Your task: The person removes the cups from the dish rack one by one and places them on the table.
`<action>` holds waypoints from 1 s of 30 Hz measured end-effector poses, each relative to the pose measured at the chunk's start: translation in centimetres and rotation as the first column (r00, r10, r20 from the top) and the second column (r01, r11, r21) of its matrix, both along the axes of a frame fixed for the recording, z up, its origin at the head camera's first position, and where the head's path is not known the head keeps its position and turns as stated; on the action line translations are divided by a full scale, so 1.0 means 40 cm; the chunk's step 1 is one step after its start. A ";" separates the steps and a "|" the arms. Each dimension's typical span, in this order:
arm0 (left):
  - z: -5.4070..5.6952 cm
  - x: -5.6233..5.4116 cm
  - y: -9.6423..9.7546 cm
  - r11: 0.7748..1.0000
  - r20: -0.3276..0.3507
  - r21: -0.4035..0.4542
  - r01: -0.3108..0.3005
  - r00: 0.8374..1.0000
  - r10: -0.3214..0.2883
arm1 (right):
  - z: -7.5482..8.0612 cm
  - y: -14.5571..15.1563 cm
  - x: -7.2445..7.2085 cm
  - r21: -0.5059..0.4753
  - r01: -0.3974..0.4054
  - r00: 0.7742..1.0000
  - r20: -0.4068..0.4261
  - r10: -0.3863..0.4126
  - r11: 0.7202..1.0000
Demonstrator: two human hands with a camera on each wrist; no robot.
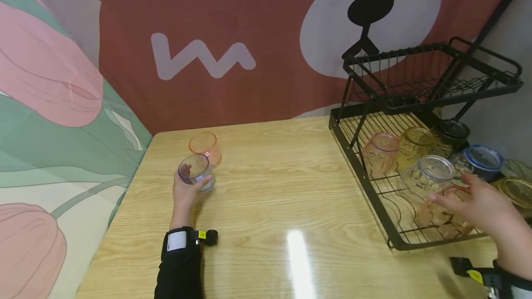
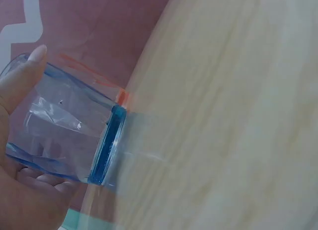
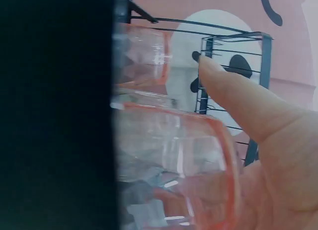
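On the left side of the table, my left hand grips a clear blue-tinted glass, thumb on one side and fingers round the other. The glass stands upright, its thick blue base right at the tabletop in the left wrist view. Just behind it is an orange-rimmed pink glass. At the right, my right hand reaches over the dish rack beside a pink glass. Its thumb is stretched out, apart from that glass's rim; the other fingers are partly hidden behind the glass.
The black two-tier dish rack stands at the right, its upper basket overhanging the back. Several upturned glasses fill the lower tier: pink, yellow, clear and blue-rimmed. A printed wall borders the wooden table.
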State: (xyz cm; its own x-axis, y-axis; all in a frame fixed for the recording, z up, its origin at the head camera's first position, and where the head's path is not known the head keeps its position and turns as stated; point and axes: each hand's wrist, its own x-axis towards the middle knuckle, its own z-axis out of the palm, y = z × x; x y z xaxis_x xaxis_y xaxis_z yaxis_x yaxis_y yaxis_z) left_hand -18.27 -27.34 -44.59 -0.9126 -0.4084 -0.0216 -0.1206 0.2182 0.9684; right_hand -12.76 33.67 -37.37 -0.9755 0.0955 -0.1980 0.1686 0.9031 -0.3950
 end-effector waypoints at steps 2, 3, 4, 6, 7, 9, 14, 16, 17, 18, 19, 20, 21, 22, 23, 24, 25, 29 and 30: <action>-0.003 -0.003 0.001 1.000 -0.007 -0.006 -0.002 1.000 0.002 | -0.011 0.001 -0.002 0.022 -0.020 0.999 0.027 0.020 1.000; -0.005 -0.005 0.001 1.000 -0.015 0.001 0.000 1.000 0.000 | -0.014 0.001 -0.002 0.026 -0.025 0.999 0.035 0.024 0.999; -0.007 -0.006 0.001 1.000 -0.023 0.006 0.002 1.000 -0.002 | -0.016 0.002 -0.002 0.035 -0.033 0.999 0.042 0.031 0.999; -0.007 -0.007 0.001 1.000 -0.025 0.012 0.006 1.000 -0.006 | -0.017 0.001 0.000 0.059 -0.038 0.999 0.040 0.036 0.998; -0.005 -0.006 0.002 1.000 -0.024 0.016 0.007 1.000 -0.007 | -0.015 0.000 0.001 0.062 -0.040 0.998 0.041 0.037 0.997; -0.001 -0.004 0.004 1.000 -0.020 0.022 0.007 1.000 -0.006 | -0.012 0.001 0.002 0.068 -0.041 0.998 0.042 0.038 0.997; 0.020 0.007 0.005 0.999 0.004 -0.032 0.011 1.000 -0.011 | -0.007 0.001 0.010 0.052 -0.038 0.999 0.003 0.037 0.998; 0.032 0.011 0.003 1.000 -0.010 -0.030 0.010 1.000 -0.010 | -0.006 -0.002 0.018 0.042 -0.034 0.999 -0.036 0.035 0.999; 0.039 0.014 0.001 0.999 -0.018 -0.033 0.003 1.000 -0.003 | -0.004 -0.004 0.022 0.036 -0.033 0.997 -0.066 0.035 0.999; 0.046 0.017 -0.001 1.000 -0.033 -0.031 -0.005 0.999 0.004 | -0.001 -0.005 0.026 0.028 -0.032 0.994 -0.100 0.035 0.999; 0.055 0.022 -0.004 1.000 -0.049 -0.024 -0.013 0.999 0.012 | 0.002 -0.008 0.031 0.019 -0.025 0.991 -0.131 0.028 1.000; 0.065 0.027 -0.005 1.000 -0.069 -0.019 -0.025 0.997 0.024 | 0.005 -0.012 0.035 0.011 -0.017 0.985 -0.169 0.019 1.000; 0.075 0.033 -0.006 0.999 -0.093 -0.009 -0.040 0.995 0.039 | 0.009 -0.017 0.038 -0.005 -0.009 0.980 -0.196 0.008 1.000; 0.086 0.040 -0.005 0.998 -0.109 -0.020 -0.060 0.992 0.057 | 0.013 -0.022 0.041 -0.027 -0.002 0.974 -0.228 -0.004 1.000; 0.099 0.047 -0.002 0.997 -0.137 -0.020 -0.076 0.988 0.073 | 0.018 -0.029 0.043 -0.059 0.005 0.965 -0.260 -0.020 0.998; 0.112 0.054 0.001 0.996 -0.164 -0.018 -0.089 0.983 0.085 | 0.023 -0.035 0.045 -0.099 0.011 0.958 -0.283 -0.039 0.995; 0.125 0.060 0.006 0.995 -0.189 -0.023 -0.100 0.977 0.094 | 0.026 -0.043 0.048 -0.136 0.021 0.949 -0.308 -0.062 0.990; 0.173 0.080 0.035 0.995 -0.283 -0.034 -0.091 0.956 0.078 | 0.037 -0.075 0.054 -0.358 0.038 0.890 -0.413 -0.195 0.933; 0.183 0.084 0.044 0.997 -0.307 -0.033 -0.075 0.950 0.061 | 0.040 -0.084 0.056 -0.430 0.040 0.878 -0.416 -0.238 0.902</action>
